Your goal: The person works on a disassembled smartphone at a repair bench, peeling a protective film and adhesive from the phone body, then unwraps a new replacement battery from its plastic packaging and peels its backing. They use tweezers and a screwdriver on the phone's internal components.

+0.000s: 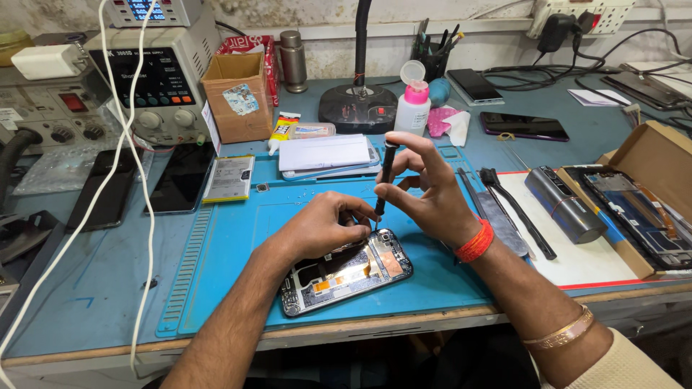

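Observation:
An opened smartphone (346, 277) with its back cover off lies tilted on a blue work mat (238, 238), circuit board and shields exposed. My left hand (321, 223) rests on the phone's upper edge and pins it down. My right hand (422, 191) holds a thin black screwdriver (386, 176) upright, its tip touching the phone's top corner near the camera. A red thread band is on my right wrist.
A phone battery (228, 179) and dark phones (176, 176) lie at the left. A power supply (155, 83) and cardboard box (236, 97) stand behind. A liquid bottle (412, 108), lamp base (358, 106), flat tools (504, 212) and a box with another opened phone (634, 216) are at the right.

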The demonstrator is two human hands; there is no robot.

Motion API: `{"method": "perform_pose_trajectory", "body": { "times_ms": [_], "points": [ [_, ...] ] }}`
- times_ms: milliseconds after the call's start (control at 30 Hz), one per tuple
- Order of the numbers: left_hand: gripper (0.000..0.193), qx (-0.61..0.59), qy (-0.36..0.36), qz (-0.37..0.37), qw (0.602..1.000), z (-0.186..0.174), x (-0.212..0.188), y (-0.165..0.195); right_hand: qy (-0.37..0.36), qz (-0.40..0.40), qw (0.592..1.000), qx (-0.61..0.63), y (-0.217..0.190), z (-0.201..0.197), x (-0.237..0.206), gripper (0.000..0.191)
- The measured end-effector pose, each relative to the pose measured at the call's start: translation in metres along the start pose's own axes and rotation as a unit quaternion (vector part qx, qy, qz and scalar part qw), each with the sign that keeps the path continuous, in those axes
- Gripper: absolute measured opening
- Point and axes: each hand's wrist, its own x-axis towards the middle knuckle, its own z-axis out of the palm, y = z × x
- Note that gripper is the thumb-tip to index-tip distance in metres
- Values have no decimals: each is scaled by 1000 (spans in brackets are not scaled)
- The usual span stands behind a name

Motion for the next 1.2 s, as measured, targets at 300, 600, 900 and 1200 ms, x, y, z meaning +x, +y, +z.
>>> {"method": "perform_pose_trajectory", "body": {
  "times_ms": [300,600,900,1200],
  "points": [
    [32,5,2,-21,1000,1,-2,4,-22,49,991,121,-2,-1,0,66],
    [31,-49,-27,-42,998,-4,6,-1,-6,28,998,58,3,-2,-1,70],
    [30,-15,-38,-33,999,-2,17,-4,8,17,999,34,2,0,2,71],
    [30,-57,-33,-26,998,-1,8,3,-25,41,993,106,-3,-4,0,66]
  ]
}}
